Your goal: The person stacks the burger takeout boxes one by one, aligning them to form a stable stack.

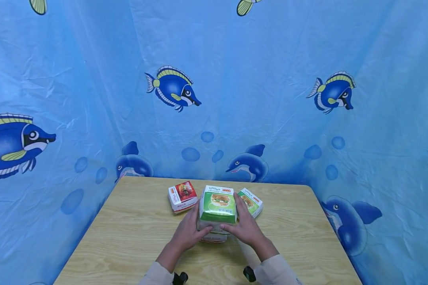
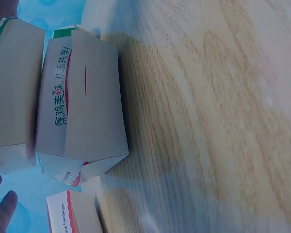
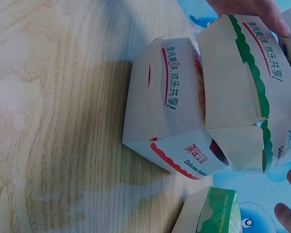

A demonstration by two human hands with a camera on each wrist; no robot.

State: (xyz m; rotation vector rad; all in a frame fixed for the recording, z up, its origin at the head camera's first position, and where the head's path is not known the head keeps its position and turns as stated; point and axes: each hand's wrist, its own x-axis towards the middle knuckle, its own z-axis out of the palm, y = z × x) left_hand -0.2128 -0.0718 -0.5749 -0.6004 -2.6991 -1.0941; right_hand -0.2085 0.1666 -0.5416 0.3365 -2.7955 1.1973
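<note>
A green-topped burger box (image 1: 219, 206) sits at the top of a stack near the middle of the table. My left hand (image 1: 189, 230) grips its left side and my right hand (image 1: 247, 227) its right side, both thumbs at the front. The right wrist view shows a green-trimmed burger box (image 3: 230, 82) directly over a red-trimmed burger box (image 3: 160, 97), which stands on the wood. Whether the two stacked boxes touch all the way across, I cannot tell. Most fingers are hidden behind the boxes.
Behind the stack to the left lies a red-topped burger box (image 1: 184, 194). Another green-topped burger box (image 1: 251, 202) lies behind to the right, turned at an angle. The light wooden table (image 1: 128, 233) meets a blue sea-patterned curtain (image 1: 221, 118) at its far edge.
</note>
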